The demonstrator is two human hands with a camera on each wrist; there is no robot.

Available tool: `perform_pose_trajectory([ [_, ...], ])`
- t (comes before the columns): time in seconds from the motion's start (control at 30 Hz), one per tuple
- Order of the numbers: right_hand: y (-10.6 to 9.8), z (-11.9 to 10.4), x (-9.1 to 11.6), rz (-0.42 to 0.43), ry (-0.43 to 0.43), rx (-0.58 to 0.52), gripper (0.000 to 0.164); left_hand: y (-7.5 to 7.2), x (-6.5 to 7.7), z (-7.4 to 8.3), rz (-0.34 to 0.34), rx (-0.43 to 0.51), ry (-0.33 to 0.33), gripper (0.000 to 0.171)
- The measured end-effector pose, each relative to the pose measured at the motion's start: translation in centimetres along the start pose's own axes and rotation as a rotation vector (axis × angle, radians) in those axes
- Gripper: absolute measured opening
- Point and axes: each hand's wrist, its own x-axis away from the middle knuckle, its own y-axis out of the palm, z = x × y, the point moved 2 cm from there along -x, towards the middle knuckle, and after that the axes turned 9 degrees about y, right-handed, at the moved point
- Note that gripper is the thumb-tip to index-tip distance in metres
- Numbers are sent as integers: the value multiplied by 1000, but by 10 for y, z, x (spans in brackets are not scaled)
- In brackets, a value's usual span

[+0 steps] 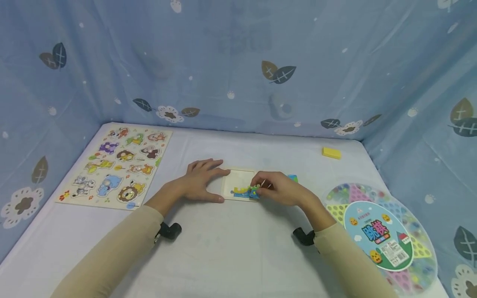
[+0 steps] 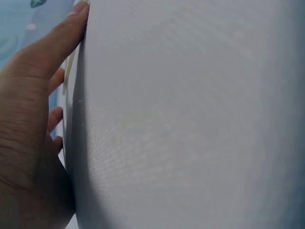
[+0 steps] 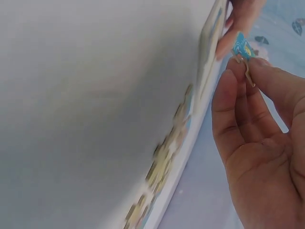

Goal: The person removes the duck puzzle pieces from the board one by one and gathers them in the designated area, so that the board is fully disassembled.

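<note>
A small wooden puzzle tray point(image 1: 238, 179) lies on the table between the hands. Along its near edge sits a yellow-and-blue puzzle piece point(image 1: 240, 192). My right hand point(image 1: 279, 188) pinches another puzzle piece point(image 3: 243, 46), blue and green, between thumb and fingertips at the tray's near right corner. On the other side, my left hand point(image 1: 201, 182) is spread with its fingers extended, index fingertip and thumb tip right at the tray's left edge. The left wrist view shows mostly the white tabletop beside that hand's thumb.
Several loose puzzle pieces point(image 3: 164, 164) lie near the right hand, mostly hidden behind it in the head view. An animal peg puzzle board point(image 1: 123, 165) occupies the left, a round Chinese checkers set point(image 1: 378, 236) the right. A yellow block point(image 1: 331, 153) sits at the back right.
</note>
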Motion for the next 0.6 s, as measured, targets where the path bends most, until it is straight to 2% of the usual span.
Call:
perform_pose_trajectory([
  [0.17,-6,8,10,-10,28,-21,17,0,0,2,9,5,14,93],
  [0.6,-10,24,23,-45,66,29,16,0,0,1,8,10,10,92],
])
